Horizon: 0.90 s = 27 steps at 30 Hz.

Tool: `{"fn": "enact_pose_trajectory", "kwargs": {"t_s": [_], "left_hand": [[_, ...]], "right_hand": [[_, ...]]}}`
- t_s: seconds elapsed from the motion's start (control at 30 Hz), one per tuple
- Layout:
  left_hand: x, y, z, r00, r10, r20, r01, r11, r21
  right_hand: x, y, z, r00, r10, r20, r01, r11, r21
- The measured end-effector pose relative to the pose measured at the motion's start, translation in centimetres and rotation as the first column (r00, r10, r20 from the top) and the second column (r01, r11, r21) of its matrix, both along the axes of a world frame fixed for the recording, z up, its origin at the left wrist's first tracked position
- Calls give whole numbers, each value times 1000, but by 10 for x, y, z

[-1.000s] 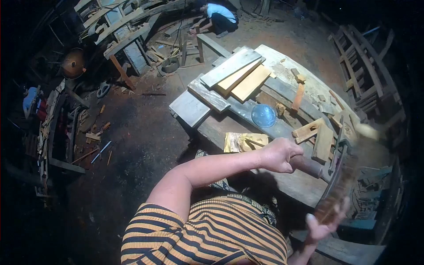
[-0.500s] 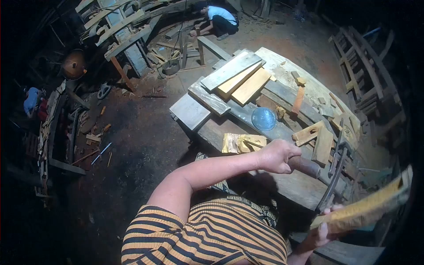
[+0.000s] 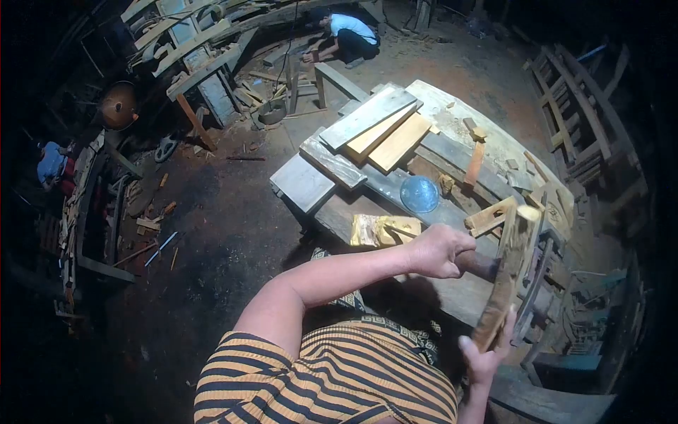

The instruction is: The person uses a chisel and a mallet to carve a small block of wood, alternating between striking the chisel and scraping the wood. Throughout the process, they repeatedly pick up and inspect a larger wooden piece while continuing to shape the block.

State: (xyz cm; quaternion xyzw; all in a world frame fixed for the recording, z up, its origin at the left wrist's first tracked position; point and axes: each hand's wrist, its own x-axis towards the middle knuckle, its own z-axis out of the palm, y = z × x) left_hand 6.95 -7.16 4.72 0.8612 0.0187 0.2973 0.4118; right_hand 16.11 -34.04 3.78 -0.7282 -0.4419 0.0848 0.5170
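My left hand (image 3: 443,251) is closed around the thick brown wooden handle of a chisel (image 3: 477,266), held nearly level over the bench. On the hand's other side, a narrow dark strip meets a yellowish wood block (image 3: 367,230) with a notched top. My right hand (image 3: 487,352) grips the lower end of a wooden club (image 3: 510,272), which stands tilted upright. The club overlaps the far end of the chisel handle in this view. Just beyond the hands, a pale angled wood piece (image 3: 487,220) and a blue-grey round dish (image 3: 420,193) rest on the bench.
Several planks (image 3: 371,115) are stacked on the workbench (image 3: 462,293). A long dark metal tool (image 3: 545,261) lies at the bench's right. One person (image 3: 353,32) crouches at the back; another (image 3: 51,162) is at far left. Wooden frames (image 3: 575,106) stand at right.
The club has swung from the far right leftward to the chisel handle's end, turning more upright. My right hand has moved slightly left; my left hand stays nearly in place.
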Motion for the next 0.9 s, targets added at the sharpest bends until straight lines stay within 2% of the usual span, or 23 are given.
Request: {"fn": "enact_pose_trajectory", "kwargs": {"t_s": [0.07, 0.13, 0.17, 0.2, 0.27, 0.3, 0.33, 0.4, 0.43, 0.47, 0.6, 0.8, 0.9], "left_hand": [[0, -1, -2, 1000, -8, 7, 8, 1000, 30], [-5, 6, 0, 994, -35, 105, 46, 993, -110], [-12, 15, 2, 999, -9, 50, 13, 996, -86], [-14, 21, 1, 970, -35, 240, 104, 955, -278], [-33, 38, 11, 941, 132, 313, 13, 907, -421], [-44, 46, 13, 913, 325, 249, -77, 733, -675], [-57, 61, 13, 878, 376, 297, -149, 804, -575], [-72, 76, 22, 758, 536, 372, -163, 708, -688], [-73, 74, 35, 686, 575, 446, -93, 678, -730], [-76, 74, 43, 633, 639, 436, -95, 624, -776], [-80, 64, 47, 642, 613, 460, -31, 620, -784], [-75, 48, 20, 664, 562, 492, -77, 707, -703], [-78, 45, 14, 658, 568, 495, -2, 658, -753]], "right_hand": [[-3, 4, -5, 974, 46, -221, -15, 990, 142], [-2, 3, 6, 932, 120, -342, -48, 977, 210], [0, 1, 7, 939, 93, -331, -30, 981, 192], [2, 0, -3, 932, 34, -362, 57, 970, 236], [-4, 5, 12, 874, 30, -486, 88, 972, 220], [-7, 11, 16, 868, 1, -497, 131, 964, 231], [-8, 8, 15, 865, -9, -502, 142, 963, 229], [-8, 5, 10, 851, -24, -525, 157, 965, 211], [-5, 3, 4, 871, -12, -491, 144, 962, 231], [-6, 2, 4, 869, -17, -494, 147, 963, 226], [-7, 3, 6, 872, -22, -489, 154, 960, 233], [-7, -3, 0, 865, 25, -501, 87, 976, 199], [-4, -2, -6, 885, -5, -466, 113, 972, 205]]}}
